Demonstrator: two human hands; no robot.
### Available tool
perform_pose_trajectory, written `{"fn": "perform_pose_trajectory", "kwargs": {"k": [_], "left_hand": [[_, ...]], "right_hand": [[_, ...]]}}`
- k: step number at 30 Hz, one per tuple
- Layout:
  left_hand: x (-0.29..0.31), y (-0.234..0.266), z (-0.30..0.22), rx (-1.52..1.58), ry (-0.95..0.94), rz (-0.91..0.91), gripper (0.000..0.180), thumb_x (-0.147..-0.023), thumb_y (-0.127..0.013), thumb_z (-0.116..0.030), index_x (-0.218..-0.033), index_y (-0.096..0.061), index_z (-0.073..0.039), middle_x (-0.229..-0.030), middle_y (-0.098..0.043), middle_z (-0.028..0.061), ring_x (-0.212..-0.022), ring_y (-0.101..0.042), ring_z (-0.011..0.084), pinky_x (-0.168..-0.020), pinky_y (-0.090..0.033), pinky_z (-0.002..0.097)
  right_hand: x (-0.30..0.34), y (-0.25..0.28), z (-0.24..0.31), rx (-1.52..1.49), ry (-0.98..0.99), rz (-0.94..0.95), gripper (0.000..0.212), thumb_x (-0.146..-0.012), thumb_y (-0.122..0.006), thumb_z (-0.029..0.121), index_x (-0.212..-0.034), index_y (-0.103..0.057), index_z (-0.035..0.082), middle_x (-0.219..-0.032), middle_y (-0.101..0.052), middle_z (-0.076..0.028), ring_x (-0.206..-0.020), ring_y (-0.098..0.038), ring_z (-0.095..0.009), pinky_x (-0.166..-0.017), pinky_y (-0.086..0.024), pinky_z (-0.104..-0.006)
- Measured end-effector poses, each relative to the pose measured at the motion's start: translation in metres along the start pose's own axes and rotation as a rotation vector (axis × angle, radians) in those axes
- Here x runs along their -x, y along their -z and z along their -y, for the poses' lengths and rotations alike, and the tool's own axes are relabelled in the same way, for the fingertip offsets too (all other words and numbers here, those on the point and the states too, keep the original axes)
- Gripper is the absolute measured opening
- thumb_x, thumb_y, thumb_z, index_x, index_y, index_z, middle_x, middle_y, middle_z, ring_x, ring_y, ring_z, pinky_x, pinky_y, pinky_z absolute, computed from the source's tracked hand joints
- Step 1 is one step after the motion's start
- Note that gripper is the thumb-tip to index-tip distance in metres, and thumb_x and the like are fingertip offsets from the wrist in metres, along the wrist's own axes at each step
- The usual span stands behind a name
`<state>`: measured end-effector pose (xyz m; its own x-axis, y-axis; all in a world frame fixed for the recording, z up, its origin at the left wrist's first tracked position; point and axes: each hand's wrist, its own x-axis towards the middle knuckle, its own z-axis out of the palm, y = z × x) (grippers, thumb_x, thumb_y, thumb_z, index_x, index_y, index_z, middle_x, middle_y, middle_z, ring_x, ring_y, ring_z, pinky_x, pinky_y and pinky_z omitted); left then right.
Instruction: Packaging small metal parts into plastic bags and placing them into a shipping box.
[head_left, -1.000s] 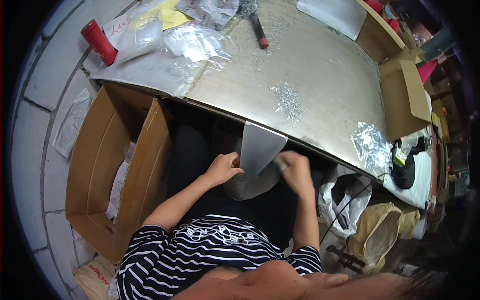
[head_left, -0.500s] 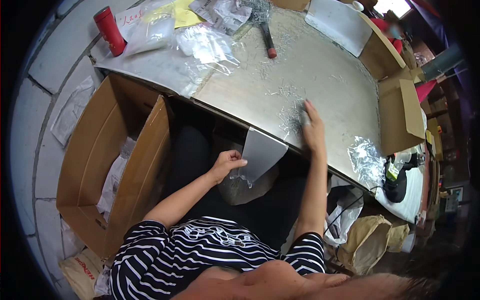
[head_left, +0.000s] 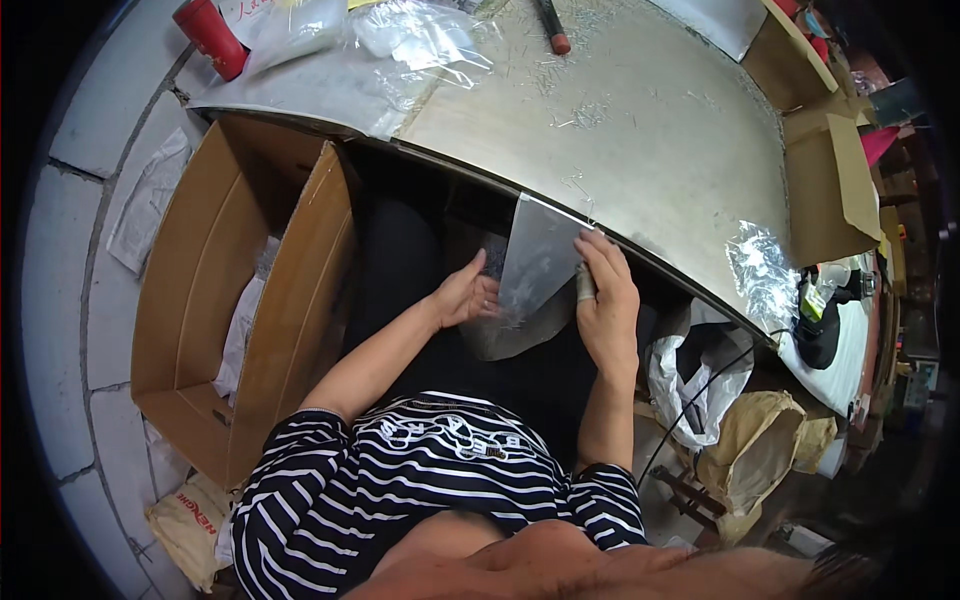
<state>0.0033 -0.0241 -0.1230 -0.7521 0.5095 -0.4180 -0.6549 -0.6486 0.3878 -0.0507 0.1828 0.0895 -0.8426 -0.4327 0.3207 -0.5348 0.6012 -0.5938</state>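
Left hand [head_left: 466,294] and right hand [head_left: 608,292] apart, flanking a translucent plastic sheet [head_left: 546,250] at the near edge of the tabletop [head_left: 685,180]. Right fingers bent at the sheet's upper right corner, grip unclear. Left blurred, beside its lower left; cannot tell if holding anything. Thin pieces [head_left: 580,115] lie scattered farther back.

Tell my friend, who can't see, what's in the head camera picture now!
A person's right hand is at the upper right corner of a translucent sheet hanging at the edge of a worktable, with the left hand by its left edge. Thin shiny pieces lie on the worktable; an open cardboard box stands at the left.
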Motion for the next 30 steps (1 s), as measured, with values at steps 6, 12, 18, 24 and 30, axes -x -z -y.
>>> {"fn": "perform_pose_trajectory", "kwargs": {"k": [6, 12, 18, 24, 30], "left_hand": [[0.01, -0.035, 0.001, 0.037, 0.002, 0.143, 0.095, -0.092, -0.015, -0.073, -0.14, -0.041, 0.005, -0.135, -0.053, 0.0207, -0.12, -0.057, 0.0302, -0.103, -0.044, 0.0433], [0.023, -0.05, -0.003, -0.108, -0.1, 0.132, 0.068, -0.095, -0.047, -0.056, -0.133, -0.048, 0.001, -0.124, -0.061, 0.0142, -0.109, -0.063, 0.0229, -0.084, -0.056, 0.0367], [0.02, -0.058, 0.0, -0.569, -0.143, -0.095, 0.03, -0.081, -0.073, -0.007, -0.109, -0.064, 0.001, -0.092, -0.069, 0.0059, -0.078, -0.065, 0.0116, -0.065, -0.055, 0.0248], [0.012, -0.053, 0.006, -0.52, -0.158, -0.156, 0.029, -0.081, -0.072, -0.004, -0.109, -0.064, 0.002, -0.095, -0.069, 0.0063, -0.079, -0.065, 0.0132, -0.066, -0.054, 0.0258], [0.021, -0.046, 0.004, -0.588, -0.184, -0.087, 0.036, -0.068, -0.071, 0.012, -0.103, -0.068, 0.002, -0.094, -0.069, 0.0042, -0.088, -0.063, 0.0114, -0.078, -0.052, 0.0257]], "right_hand": [[0.031, -0.003, -0.009, -0.193, -0.099, 0.009, 0.029, -0.081, -0.058, -0.009, -0.107, -0.064, -0.001, -0.104, -0.067, -0.017, -0.094, -0.066, -0.032, -0.085, -0.052, -0.035], [0.051, -0.041, -0.019, -0.27, -0.049, 0.328, 0.034, -0.083, -0.053, -0.01, -0.114, -0.062, -0.001, -0.107, -0.065, -0.019, -0.102, -0.064, -0.03, -0.089, -0.049, -0.0334], [0.006, -0.027, -0.012, -0.263, -0.002, 0.184, 0.027, -0.083, -0.059, -0.007, -0.108, -0.065, -0.001, -0.104, -0.067, -0.019, -0.097, -0.067, -0.03, -0.083, -0.052, -0.0336], [-0.133, -0.027, -0.039, 0.084, 0.107, -0.127, 0.042, -0.094, -0.057, 0.023, -0.132, -0.053, 0.008, -0.144, -0.045, -0.018, -0.135, -0.038, -0.035, -0.109, -0.035, -0.0412], [-0.12, -0.053, -0.055, 0.257, 0.167, 0.098, 0.051, -0.082, -0.054, 0.003, -0.133, -0.053, 0.007, -0.146, -0.043, -0.016, -0.138, -0.035, -0.036, -0.111, -0.033, -0.0419]]}}
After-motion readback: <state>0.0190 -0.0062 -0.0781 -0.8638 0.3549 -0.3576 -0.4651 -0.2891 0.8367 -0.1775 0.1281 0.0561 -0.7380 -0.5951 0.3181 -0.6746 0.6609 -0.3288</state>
